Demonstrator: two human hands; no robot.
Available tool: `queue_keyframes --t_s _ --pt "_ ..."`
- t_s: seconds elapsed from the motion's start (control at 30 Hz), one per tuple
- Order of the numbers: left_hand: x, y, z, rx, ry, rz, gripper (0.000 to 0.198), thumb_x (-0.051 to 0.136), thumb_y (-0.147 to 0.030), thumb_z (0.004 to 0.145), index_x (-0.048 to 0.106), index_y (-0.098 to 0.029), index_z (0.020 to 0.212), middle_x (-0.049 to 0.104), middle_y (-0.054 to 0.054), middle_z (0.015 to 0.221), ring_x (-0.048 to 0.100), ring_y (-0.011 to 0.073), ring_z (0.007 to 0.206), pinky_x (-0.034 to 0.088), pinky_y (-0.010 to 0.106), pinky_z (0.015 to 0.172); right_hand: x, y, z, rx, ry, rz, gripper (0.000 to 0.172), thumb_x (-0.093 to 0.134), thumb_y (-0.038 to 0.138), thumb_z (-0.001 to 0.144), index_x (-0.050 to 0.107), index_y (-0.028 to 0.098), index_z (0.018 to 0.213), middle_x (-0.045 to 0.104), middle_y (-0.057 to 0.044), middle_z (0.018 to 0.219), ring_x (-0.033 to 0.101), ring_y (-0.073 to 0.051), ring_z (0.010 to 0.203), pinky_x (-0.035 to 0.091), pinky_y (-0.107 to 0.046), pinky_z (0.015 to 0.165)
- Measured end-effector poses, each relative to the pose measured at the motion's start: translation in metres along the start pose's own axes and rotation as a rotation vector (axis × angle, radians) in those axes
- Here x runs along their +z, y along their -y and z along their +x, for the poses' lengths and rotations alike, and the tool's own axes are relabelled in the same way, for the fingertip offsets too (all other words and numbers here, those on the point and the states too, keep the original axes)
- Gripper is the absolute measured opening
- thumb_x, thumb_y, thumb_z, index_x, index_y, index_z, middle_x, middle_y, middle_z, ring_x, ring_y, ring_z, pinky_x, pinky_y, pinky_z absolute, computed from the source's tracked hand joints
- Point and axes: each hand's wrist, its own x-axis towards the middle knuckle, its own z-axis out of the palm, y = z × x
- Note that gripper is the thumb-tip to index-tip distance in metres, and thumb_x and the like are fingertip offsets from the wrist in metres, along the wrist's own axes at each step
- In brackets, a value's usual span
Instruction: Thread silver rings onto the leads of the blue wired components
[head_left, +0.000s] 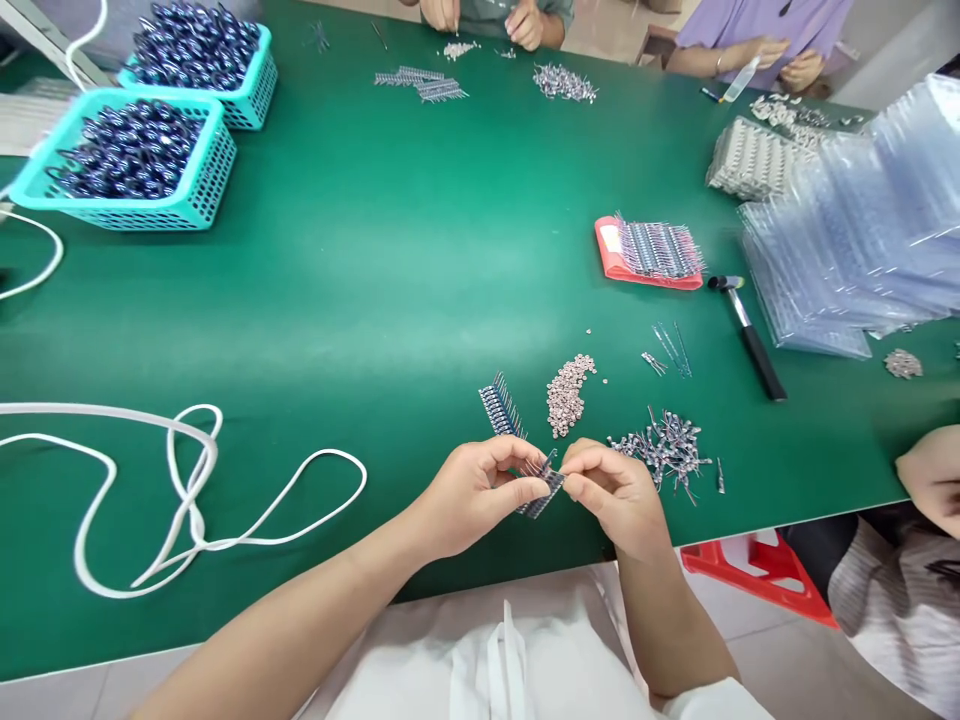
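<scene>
Between the thumb and fingers of my left hand [476, 497] is a dark comb-like strip of small metal pieces [541, 503]. The fingertips of my right hand [619, 497] are pinched together at the strip's right end; the tiny piece between them cannot be made out. Just beyond my left fingers lies a similar strip with thin pins [499, 404]. Small pinkish bead-like pieces [568, 395] form a heap ahead of my hands. To the right of my right hand, loose dark metal pieces with thin stems [667, 445] are piled on the green table [360, 330].
A black-handled hammer [756, 345] and a red pad bearing pinned strips [615, 268] lie right. Clear plastic trays [847, 230] are stacked beyond. Turquoise baskets [214, 165] stand far left, above a tangled white cable [202, 440]. Co-workers' hands [934, 480] are at the table's edges.
</scene>
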Motion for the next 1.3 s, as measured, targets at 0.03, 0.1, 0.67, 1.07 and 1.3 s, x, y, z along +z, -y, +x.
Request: queue_keyframes --t_s 0.03,0.1,0.67,1.07,1.3 --pt "0.000 0.001 0.001 -0.001 -0.007 0.001 0.017 0.070 -0.028 0.080 0.066 -0.014 0.089 0.067 0.003 0.080 0.062 0.0151 0.070 0.052 0.028 0.068 0.000 0.000 0.000 -0.002 -0.001 -0.009 0.004 0.069 0.024 0.088 0.073 0.025 0.088 0.063 0.000 0.081 0.059 -0.014 0.076 0.046 -0.026 0.066" --pt "-0.001 0.003 0.001 0.007 -0.007 0.028 0.015 0.069 -0.029 0.082 0.067 -0.014 0.084 0.065 0.002 0.075 0.060 0.0146 0.068 0.050 0.027 0.066 -0.001 0.000 -0.001 0.000 0.004 -0.034 0.005 0.068 0.024 0.089 0.073 0.026 0.089 0.063 -0.001 0.082 0.059 -0.014 0.077 0.046 -0.027 0.067" --pt "-0.003 -0.005 0.001 -0.016 0.264 0.267 0.015 0.064 -0.026 0.085 0.071 -0.013 0.081 0.069 0.004 0.073 0.060 0.0151 0.068 0.046 0.025 0.065 -0.014 0.008 -0.015 -0.047 0.155 -0.323 0.012 0.062 0.013 0.086 0.067 0.024 0.086 0.061 -0.001 0.077 0.056 -0.014 0.071 0.044 -0.028 0.063" --pt "-0.016 -0.005 0.007 -0.009 -0.115 0.059 0.017 0.066 -0.033 0.084 0.063 -0.016 0.082 0.062 0.001 0.076 0.058 0.0141 0.068 0.049 0.027 0.068 -0.039 0.010 0.000 -0.220 -0.066 -1.198 0.020 0.053 0.014 0.092 0.066 0.023 0.104 0.064 -0.006 0.093 0.059 -0.022 0.088 0.049 -0.036 0.076" --pt "-0.016 -0.003 0.007 0.009 -0.118 0.053 0.015 0.065 -0.031 0.086 0.065 -0.017 0.084 0.063 0.001 0.077 0.058 0.0136 0.069 0.050 0.027 0.069 -0.017 0.001 0.019 -0.321 0.062 -1.259 0.017 0.052 0.015 0.096 0.068 0.020 0.100 0.064 -0.007 0.090 0.056 -0.020 0.083 0.047 -0.036 0.076"
